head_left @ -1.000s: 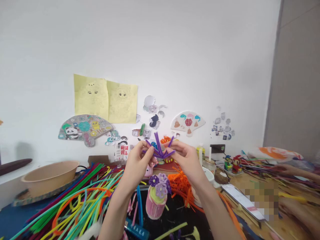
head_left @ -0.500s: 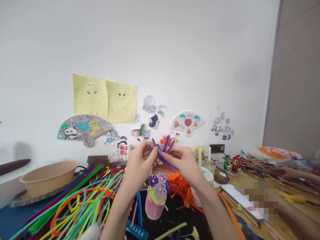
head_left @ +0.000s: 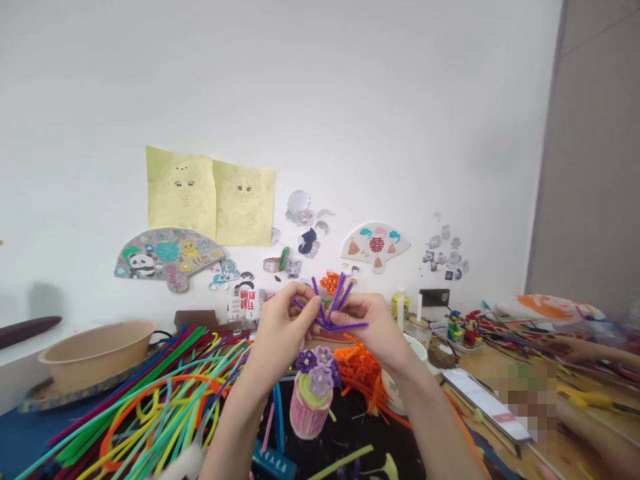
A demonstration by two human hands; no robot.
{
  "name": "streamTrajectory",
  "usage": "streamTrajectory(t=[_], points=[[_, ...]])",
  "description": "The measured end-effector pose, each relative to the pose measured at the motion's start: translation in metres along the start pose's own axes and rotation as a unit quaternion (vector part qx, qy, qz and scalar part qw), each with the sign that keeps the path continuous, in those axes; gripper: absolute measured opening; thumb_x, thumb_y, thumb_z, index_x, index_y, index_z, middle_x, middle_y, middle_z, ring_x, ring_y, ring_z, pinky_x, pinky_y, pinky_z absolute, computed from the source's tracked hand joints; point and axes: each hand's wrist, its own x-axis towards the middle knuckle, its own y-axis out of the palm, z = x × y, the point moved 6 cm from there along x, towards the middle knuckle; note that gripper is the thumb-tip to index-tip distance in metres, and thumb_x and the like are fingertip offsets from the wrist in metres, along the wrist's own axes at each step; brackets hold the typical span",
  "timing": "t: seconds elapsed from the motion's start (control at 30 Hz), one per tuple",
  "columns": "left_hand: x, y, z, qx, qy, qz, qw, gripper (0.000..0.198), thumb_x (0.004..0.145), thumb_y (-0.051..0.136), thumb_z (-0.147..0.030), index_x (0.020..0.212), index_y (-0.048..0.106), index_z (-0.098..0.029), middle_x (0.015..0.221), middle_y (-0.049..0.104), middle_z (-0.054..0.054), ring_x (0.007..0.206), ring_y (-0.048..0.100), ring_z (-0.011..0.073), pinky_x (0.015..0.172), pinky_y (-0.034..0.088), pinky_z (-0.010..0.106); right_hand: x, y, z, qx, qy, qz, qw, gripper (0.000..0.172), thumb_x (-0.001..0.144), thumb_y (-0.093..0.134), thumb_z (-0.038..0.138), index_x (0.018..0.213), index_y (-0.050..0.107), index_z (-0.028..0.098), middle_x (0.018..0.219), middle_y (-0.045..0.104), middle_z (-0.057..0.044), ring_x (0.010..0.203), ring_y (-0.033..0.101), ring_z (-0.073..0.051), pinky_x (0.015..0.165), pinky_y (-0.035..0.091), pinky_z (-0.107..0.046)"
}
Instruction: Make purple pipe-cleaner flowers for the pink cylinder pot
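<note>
Between my two hands is a cluster of purple pipe cleaners (head_left: 349, 327), its stems fanned out and joined near the bottom. My left hand (head_left: 287, 320) pinches its left side between thumb and fingers. My right hand (head_left: 373, 323) grips the stems from the right, with one stem sticking out across the thumb. Just below the hands stands a small pink pipe-cleaner pot (head_left: 311, 407) topped with purple and lilac flowers. A heap of orange pipe-cleaner pieces (head_left: 367, 380) lies behind my right forearm.
Loose coloured pipe cleaners (head_left: 170, 393) spread over the left of the table, beside a tan basin (head_left: 100, 350). A teal tube (head_left: 273, 460) lies in front. At the right are a phone (head_left: 483, 400), yellow-handled pliers (head_left: 585, 398) and another person's hand (head_left: 575, 348).
The purple stems have spread wider apart, and the lower right one now points more level to the right. Both hands keep their hold in nearly the same place.
</note>
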Motion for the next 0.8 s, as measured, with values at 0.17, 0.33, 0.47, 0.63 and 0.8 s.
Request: streamTrajectory(t=[0.17, 0.33, 0.47, 0.63, 0.8], points=[[0.0010, 0.0003, -0.0019, -0.014, 0.008, 0.015, 1.000, 0.024, 0.080, 0.064, -0.040, 0.086, 0.059, -0.017, 0.062, 0.059, -0.002, 0.049, 0.053, 0.0099, 0.045, 0.041, 0.020, 0.0007, -0.0017, -0.0043, 0.004, 0.028, 0.021, 0.999, 0.042, 0.057, 0.086, 0.046, 0.089, 0.079, 0.019, 0.076, 0.077, -0.005, 0.066, 0.070, -0.020, 0.069, 0.058, -0.035], [0.0015, 0.0041, -0.0031, 0.042, 0.015, 0.045, 0.998, 0.026, 0.078, 0.065, -0.043, 0.073, 0.063, -0.017, 0.062, 0.057, -0.001, 0.049, 0.049, 0.0102, 0.044, 0.040, 0.021, 0.0017, -0.0061, -0.0077, -0.049, 0.009, 0.045, 0.998, 0.035, 0.062, 0.084, 0.044, 0.085, 0.079, 0.018, 0.074, 0.076, -0.004, 0.070, 0.069, -0.020, 0.069, 0.057, -0.033], [0.0024, 0.0036, -0.0042, 0.096, 0.042, 0.040, 0.994, 0.025, 0.080, 0.062, -0.038, 0.065, 0.062, -0.018, 0.061, 0.058, 0.000, 0.055, 0.050, 0.0118, 0.048, 0.038, 0.022, 0.0014, -0.0070, -0.0082, -0.088, 0.005, 0.039, 0.995, 0.031, 0.064, 0.084, 0.042, 0.084, 0.079, 0.019, 0.074, 0.075, -0.004, 0.072, 0.068, -0.019, 0.069, 0.056, -0.032], [0.0020, -0.0010, -0.0067, 0.094, 0.055, 0.008, 0.994, 0.026, 0.080, 0.060, -0.037, 0.062, 0.058, -0.019, 0.059, 0.055, -0.001, 0.055, 0.047, 0.0117, 0.048, 0.035, 0.022, -0.0004, -0.0025, -0.0032, -0.081, 0.003, 0.027, 0.996, 0.030, 0.066, 0.081, 0.044, 0.078, 0.076, 0.017, 0.075, 0.074, -0.004, 0.071, 0.068, -0.017, 0.070, 0.055, -0.031], [0.0012, -0.0042, -0.0043, 0.072, 0.029, -0.021, 0.997, 0.025, 0.078, 0.062, -0.039, 0.066, 0.059, -0.017, 0.057, 0.054, -0.002, 0.054, 0.047, 0.0113, 0.049, 0.036, 0.022, -0.0003, 0.0013, -0.0048, -0.049, 0.022, 0.034, 0.998, 0.032, 0.064, 0.083, 0.044, 0.077, 0.075, 0.016, 0.073, 0.073, -0.003, 0.066, 0.067, -0.016, 0.067, 0.054, -0.030]])
